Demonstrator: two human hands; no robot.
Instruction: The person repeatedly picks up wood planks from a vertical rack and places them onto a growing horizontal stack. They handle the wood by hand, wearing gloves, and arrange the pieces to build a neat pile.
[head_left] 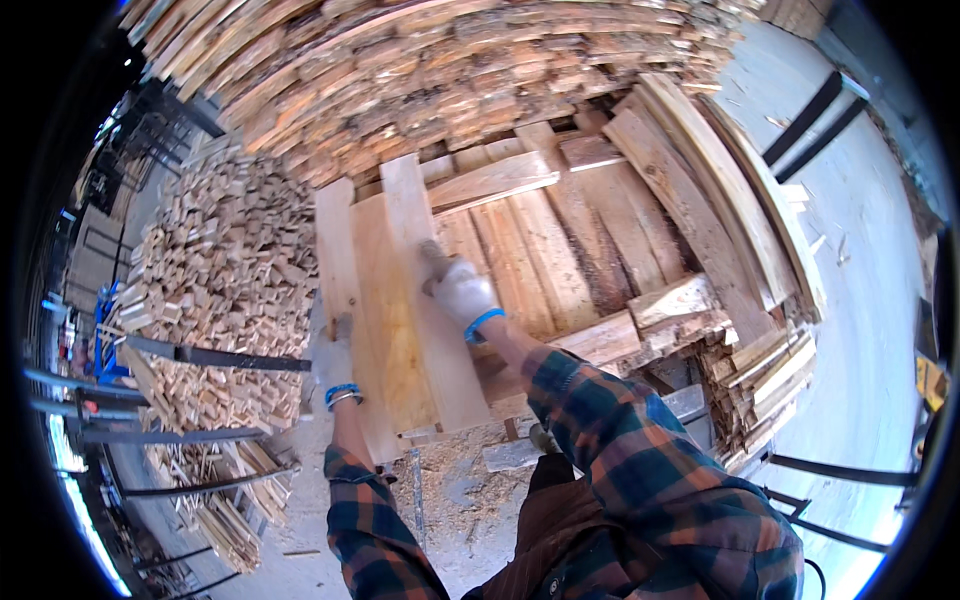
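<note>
1. I see the plank stack filling the frame, boards laid flat for even support.
2. The pale board lies on top at the stack's left edge.
3. Right hand presses flat on the board, fingers closed on nothing.
4. Left hand curls over its left edge.
5. No labels visible.
</note>
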